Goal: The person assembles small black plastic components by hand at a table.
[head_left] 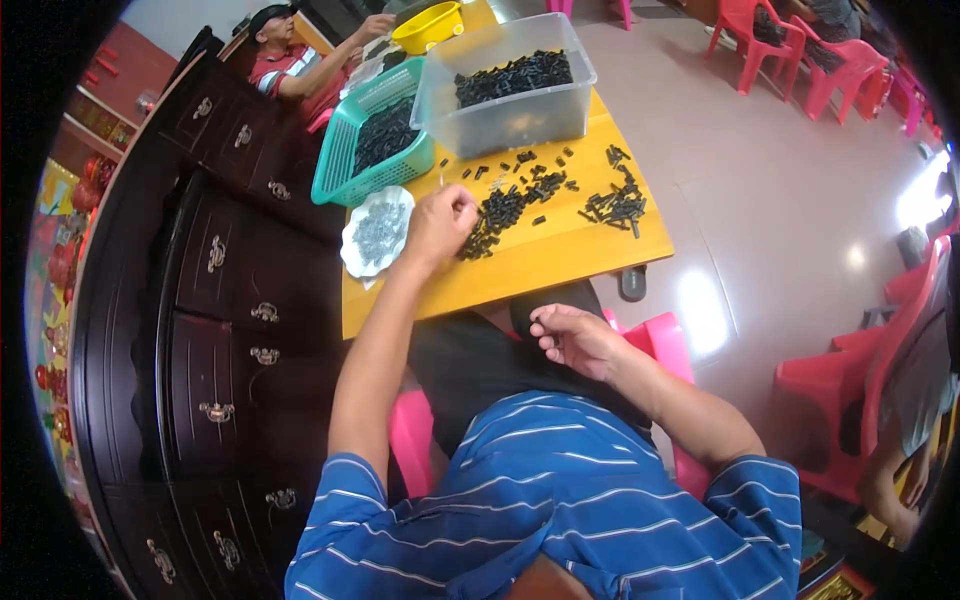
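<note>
My left hand (443,225) is over the yellow table (400,305), its fingers curled together, between a white plate (350,245) and a pile of small black parts (500,210). The plate has a wavy rim and bears many small clear or silvery pieces (380,228). What my left fingertips hold, if anything, is too small to tell. My right hand (575,342) is above my lap, just off the table's near edge, with thumb and fingers pressed together. Whatever lies in that pinch cannot be made out. A second, smaller cluster of black parts (618,205) lies at the table's right.
At the table's far side stand a clear plastic bin (510,125) and a green basket (378,180), both holding black parts. Behind them is a yellow basin (428,28) near another person (300,75). Dark drawers (230,250) line the left; pink chairs (850,370) stand at right.
</note>
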{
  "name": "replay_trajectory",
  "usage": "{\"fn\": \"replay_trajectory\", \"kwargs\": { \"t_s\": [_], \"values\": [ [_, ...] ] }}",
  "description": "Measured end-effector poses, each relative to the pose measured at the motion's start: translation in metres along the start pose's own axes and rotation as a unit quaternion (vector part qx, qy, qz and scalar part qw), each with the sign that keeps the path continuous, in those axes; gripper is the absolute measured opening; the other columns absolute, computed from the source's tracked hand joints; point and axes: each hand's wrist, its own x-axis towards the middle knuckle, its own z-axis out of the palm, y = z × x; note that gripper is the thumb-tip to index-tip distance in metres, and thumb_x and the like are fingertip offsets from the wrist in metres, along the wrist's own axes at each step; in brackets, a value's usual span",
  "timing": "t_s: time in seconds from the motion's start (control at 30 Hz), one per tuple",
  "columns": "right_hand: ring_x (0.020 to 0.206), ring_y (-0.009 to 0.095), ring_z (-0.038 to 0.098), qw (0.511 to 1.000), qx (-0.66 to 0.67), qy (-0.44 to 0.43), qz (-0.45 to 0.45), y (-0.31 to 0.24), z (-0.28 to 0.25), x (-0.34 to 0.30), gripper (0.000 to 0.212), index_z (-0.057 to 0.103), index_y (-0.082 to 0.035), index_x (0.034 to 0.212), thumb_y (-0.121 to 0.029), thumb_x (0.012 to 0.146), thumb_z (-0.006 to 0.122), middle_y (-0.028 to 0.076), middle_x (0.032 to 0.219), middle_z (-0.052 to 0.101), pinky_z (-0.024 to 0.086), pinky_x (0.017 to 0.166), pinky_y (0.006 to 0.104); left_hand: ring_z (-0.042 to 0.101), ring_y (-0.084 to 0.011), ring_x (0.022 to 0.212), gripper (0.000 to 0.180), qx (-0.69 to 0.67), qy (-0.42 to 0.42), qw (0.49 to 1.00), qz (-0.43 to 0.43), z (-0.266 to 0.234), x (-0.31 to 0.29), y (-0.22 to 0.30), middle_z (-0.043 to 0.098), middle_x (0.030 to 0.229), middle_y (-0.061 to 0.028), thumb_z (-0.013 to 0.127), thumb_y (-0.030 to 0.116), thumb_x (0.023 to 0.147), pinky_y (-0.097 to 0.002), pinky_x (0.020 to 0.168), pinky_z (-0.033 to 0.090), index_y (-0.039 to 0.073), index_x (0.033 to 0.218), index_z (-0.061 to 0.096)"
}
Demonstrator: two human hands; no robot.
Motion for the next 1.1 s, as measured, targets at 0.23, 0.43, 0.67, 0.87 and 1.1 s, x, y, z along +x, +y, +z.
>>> {"fn": "replay_trajectory", "kwargs": {
  "t_s": [0.23, 0.43, 0.67, 0.87, 1.1],
  "values": [
    [0.067, 0.006, 0.059, 0.994, -0.109, -0.001, -0.005, 0.008, 0.003, 0.005, 0.013, 0.067, -0.012, 0.104, -0.023, 0.101, 0.062, -0.003, 0.085, 0.067, 0.05, 0.064, 0.022, 0.064, -0.0331, 0.077, 0.005, -0.003, -0.078, 0.992, 0.094, -0.003, -0.135, 0.074, 0.063, 0.079, -0.0122, 0.066, 0.008, 0.078, -0.0423, 0.068, 0.052, 0.006, 0.082, 0.063],
    [0.066, 0.004, 0.057, 0.978, -0.209, 0.009, 0.007, 0.014, 0.005, 0.005, 0.014, 0.066, -0.012, 0.1, -0.026, 0.101, 0.064, -0.004, 0.084, 0.066, 0.046, 0.059, 0.0187, 0.064, -0.0321, 0.08, 0.01, 0.028, -0.071, 0.993, 0.087, 0.008, -0.173, 0.074, 0.062, 0.081, -0.0106, 0.068, 0.01, 0.078, -0.0436, 0.068, 0.052, 0.007, 0.083, 0.06],
    [0.066, 0.005, 0.057, 0.964, -0.264, 0.022, 0.027, 0.015, 0.002, 0.005, 0.012, 0.065, -0.012, 0.097, -0.024, 0.101, 0.063, -0.003, 0.084, 0.066, 0.046, 0.06, 0.0196, 0.064, -0.0323, 0.081, 0.008, -0.001, -0.043, 0.995, 0.092, 0.017, -0.178, 0.075, 0.062, 0.082, -0.0115, 0.067, 0.01, 0.08, -0.0444, 0.069, 0.053, 0.007, 0.084, 0.061],
    [0.069, 0.006, 0.058, 0.986, -0.152, -0.055, 0.043, 0.012, -0.002, 0.003, 0.012, 0.065, -0.012, 0.1, -0.022, 0.102, 0.061, -0.003, 0.086, 0.067, 0.047, 0.063, 0.0197, 0.068, -0.0315, 0.081, 0.013, -0.1, -0.017, 0.993, 0.061, 0.019, -0.179, 0.076, 0.068, 0.087, -0.0125, 0.07, 0.011, 0.084, -0.0413, 0.07, 0.055, 0.005, 0.095, 0.067],
    [0.071, 0.006, 0.056, 0.984, -0.158, -0.074, 0.046, 0.013, 0.001, 0.003, 0.014, 0.065, -0.011, 0.103, -0.025, 0.102, 0.061, -0.003, 0.09, 0.068, 0.046, 0.065, 0.0204, 0.067, -0.0262, 0.069, 0.009, -0.186, -0.02, 0.982, 0.022, 0.018, -0.179, 0.071, 0.067, 0.08, -0.0134, 0.072, 0.006, 0.083, -0.0346, 0.062, 0.052, 0.003, 0.091, 0.07]
  ]
}}
